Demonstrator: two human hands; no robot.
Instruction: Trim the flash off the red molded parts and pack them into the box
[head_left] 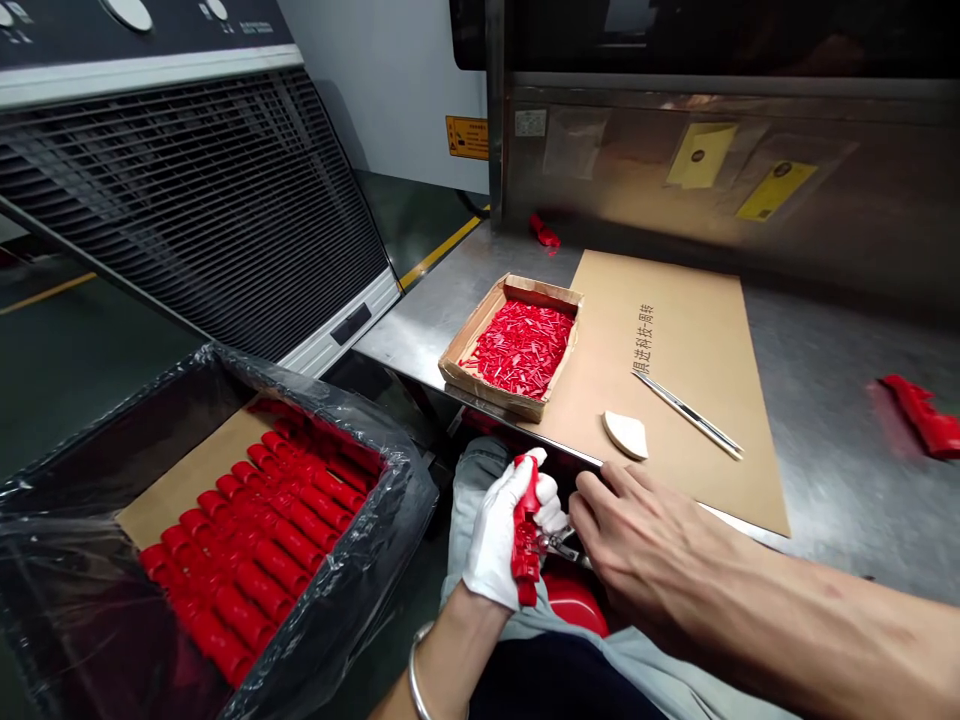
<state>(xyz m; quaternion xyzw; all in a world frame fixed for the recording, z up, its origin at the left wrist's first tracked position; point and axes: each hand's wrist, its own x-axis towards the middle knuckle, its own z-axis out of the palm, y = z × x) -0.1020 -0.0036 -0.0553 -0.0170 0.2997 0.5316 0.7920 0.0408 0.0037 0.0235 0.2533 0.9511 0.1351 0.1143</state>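
Gripping a red moulded plastic part (526, 535) in the white-gloved left hand (504, 540), the bare right hand (637, 540) worked small metal cutters (559, 545) (blades hidden) that risked nicking the glove.

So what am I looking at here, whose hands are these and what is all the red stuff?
The camera sits on a person's head, looking down at their own hands. The gloved left hand grips a red plastic part; the bare right hand works a small metal tool against it. To the left, a plastic-lined box holds rows of similar red parts. On the steel bench, a cardboard tray holds small red scraps; beside it, a brown sheet carries tweezers and a white piece.
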